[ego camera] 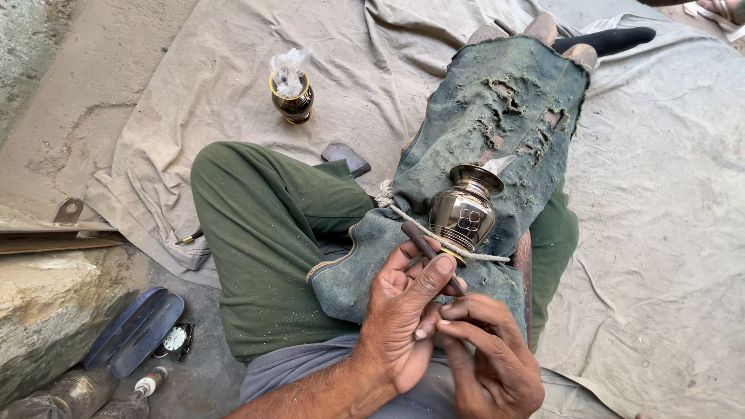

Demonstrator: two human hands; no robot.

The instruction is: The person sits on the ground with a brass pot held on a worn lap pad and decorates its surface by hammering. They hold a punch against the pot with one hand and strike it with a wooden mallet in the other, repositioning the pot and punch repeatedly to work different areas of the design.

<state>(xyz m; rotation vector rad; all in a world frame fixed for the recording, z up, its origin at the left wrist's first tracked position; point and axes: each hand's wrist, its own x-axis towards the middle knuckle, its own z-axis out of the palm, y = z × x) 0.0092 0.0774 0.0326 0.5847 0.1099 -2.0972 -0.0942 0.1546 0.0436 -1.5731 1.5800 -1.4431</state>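
Observation:
A shiny dark metal vase (464, 209) lies on a torn blue-green cloth (497, 101) spread over my leg, tied down by a pale cord (434, 237). My left hand (403, 314) and my right hand (493, 357) meet just below the vase. Both pinch a thin dark rod-like tool (423, 242) whose tip points up and left, beside the vase's base. The left fingers wrap the shaft; the right fingertips grip its lower end.
A second small dark vase (292, 99) stuffed with clear plastic stands on the beige ground sheet (667, 194). A flat dark stone (347, 157) lies by my knee. At the lower left are a blue case (136, 330), a small clock (177, 339) and bottles (70, 396).

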